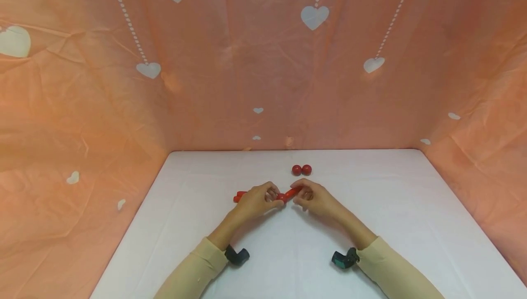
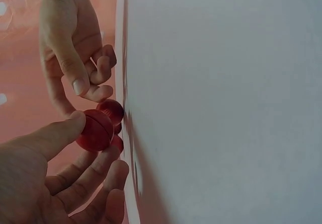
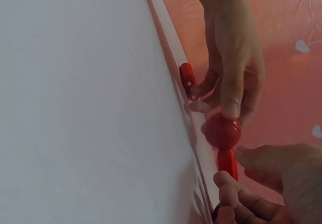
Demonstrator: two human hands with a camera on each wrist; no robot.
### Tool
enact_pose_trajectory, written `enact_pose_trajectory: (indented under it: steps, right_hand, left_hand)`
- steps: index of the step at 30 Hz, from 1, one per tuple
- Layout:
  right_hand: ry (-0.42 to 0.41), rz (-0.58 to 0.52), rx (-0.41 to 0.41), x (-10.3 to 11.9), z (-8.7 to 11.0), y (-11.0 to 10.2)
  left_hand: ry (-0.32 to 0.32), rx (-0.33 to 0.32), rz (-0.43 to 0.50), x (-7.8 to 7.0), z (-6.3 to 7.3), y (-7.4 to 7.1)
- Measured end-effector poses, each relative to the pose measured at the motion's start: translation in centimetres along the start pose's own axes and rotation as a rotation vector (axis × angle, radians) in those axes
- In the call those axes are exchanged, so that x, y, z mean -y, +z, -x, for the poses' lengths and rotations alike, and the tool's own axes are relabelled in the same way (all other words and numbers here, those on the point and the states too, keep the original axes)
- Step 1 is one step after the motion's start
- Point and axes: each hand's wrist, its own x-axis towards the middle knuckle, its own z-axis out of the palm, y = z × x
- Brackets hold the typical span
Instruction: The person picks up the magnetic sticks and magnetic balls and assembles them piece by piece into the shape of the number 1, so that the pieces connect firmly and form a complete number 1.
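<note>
Your left hand (image 1: 257, 200) pinches a red ball (image 1: 281, 197) between thumb and fingers. The left wrist view shows the grip clearly, thumb on 1 side, fingertips under. Your right hand (image 1: 314, 198) pinches a red rod (image 1: 293, 192) near its far end, with the near end meeting the ball. Both sit at table centre, just above the white table (image 1: 370, 225), between your hands.

Handling, my read:
- Ball looks like hard glossy plastic with a seam round its middle. Light and stiff, probably slick. Hold it across the seam, as you do now, so it can't squirt out.
- Rod looks rigid and thin. Grip close to the joint end; a hold further back gives it leverage to tilt.
- Nothing here looks fragile. The main risk is the ball rolling off if dropped.

Count:
- Balls: 3 visible. 1 is in your left hand; 2 spare balls (image 1: 302, 170) lie touching each other just beyond your hands, towards the far edge.
- Rods: 1 in your right hand. More red rods (image 1: 239, 196) lie on the table left of your left hand, partly hidden by it. It looks like 2 ends, but I can't tell the exact number.
- 1 of them (image 3: 187, 79) shows in the right wrist view, lying behind your left fingers.
</note>
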Motion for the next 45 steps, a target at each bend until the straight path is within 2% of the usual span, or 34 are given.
enact_pose_trajectory:
  steps: [4,9,20,28,40,45]
  right_hand:
    - [0.0,-0.001,0.014,0.2,0.0,0.5]
    - [-0.045,-0.004,0.023,0.1,0.1,1.0]
    - [-0.087,-0.065,0.037,-0.4,-0.1,1.8]
    - [-0.066,-0.057,0.051,-0.4,0.0,2.0]
    - [-0.011,-0.152,0.066,-0.4,-0.1,2.0]
    - [0.01,-0.172,0.047,-0.2,-0.1,2.0]
  left_hand:
    - [-0.007,0.003,0.014,0.1,0.0,0.1]
    - [0.001,0.003,0.011,0.2,-0.1,0.2]
    - [0.008,-0.006,0.021,0.2,0.0,0.4]
    - [0.015,0.001,0.027,0.4,-0.1,0.7]
    - [0.008,-0.002,0.039,0.1,-0.1,0.7]
    - [0.029,0.001,0.062,0.2,-0.3,0.6]
